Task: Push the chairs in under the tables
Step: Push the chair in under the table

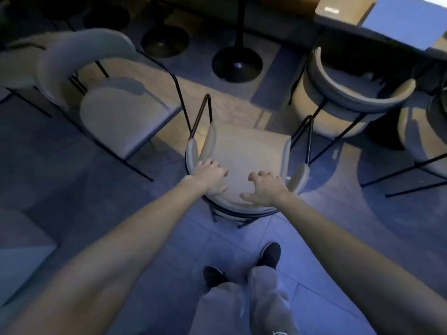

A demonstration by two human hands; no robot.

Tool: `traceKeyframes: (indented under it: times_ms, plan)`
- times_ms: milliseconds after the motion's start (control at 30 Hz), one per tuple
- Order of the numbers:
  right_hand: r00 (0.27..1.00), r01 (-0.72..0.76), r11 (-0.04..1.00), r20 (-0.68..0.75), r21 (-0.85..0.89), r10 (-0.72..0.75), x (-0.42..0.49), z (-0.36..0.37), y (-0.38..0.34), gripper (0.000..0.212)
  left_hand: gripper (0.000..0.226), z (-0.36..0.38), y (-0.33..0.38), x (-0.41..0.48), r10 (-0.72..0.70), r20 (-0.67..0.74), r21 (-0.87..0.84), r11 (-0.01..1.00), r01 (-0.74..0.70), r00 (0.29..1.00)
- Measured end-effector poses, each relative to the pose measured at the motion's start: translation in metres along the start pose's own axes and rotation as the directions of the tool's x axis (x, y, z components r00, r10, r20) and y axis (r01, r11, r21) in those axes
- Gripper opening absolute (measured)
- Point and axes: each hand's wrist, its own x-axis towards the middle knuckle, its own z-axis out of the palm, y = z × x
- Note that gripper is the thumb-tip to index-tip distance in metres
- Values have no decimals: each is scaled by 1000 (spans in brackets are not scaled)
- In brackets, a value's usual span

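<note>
Four chairs show: one chair (246,151) directly under the fingers, a second chair (121,117) off to the left of the left hand's fingers, a third chair (343,93) beyond and to the right of the right hand's fingers, and a fourth chair (433,141) cut off by the right edge. Two hands are in view, the left hand (209,176) and the right hand (264,189), and two dark shoes (269,255) stand below them. Past the fingertips stand three round black pedestal bases (237,64), with one table top (406,22) at the upper right.
</note>
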Motion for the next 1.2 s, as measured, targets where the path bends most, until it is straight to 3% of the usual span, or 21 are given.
traceKeyframes:
  times_ms: [200,367,600,967,1200]
  plan:
    - [987,35,996,158,-80,-22,10,47,8,74,76,45,8,21,72,163,149,984,-96,984]
    - [980,87,974,192,-208,-47,17,75,14,55,89,78,12,32,57,214,241,964,-109,975]
    - [987,83,965,156,-250,-44,31,90,22,38,68,103,23,38,-15,114,268,963,-16,993]
    - [943,186,953,315,-238,-106,40,71,29,58,70,105,31,40,-62,32,274,960,51,998]
    - [952,185,940,289,-287,-99,53,47,61,59,74,91,52,65,-112,31,161,981,106,993]
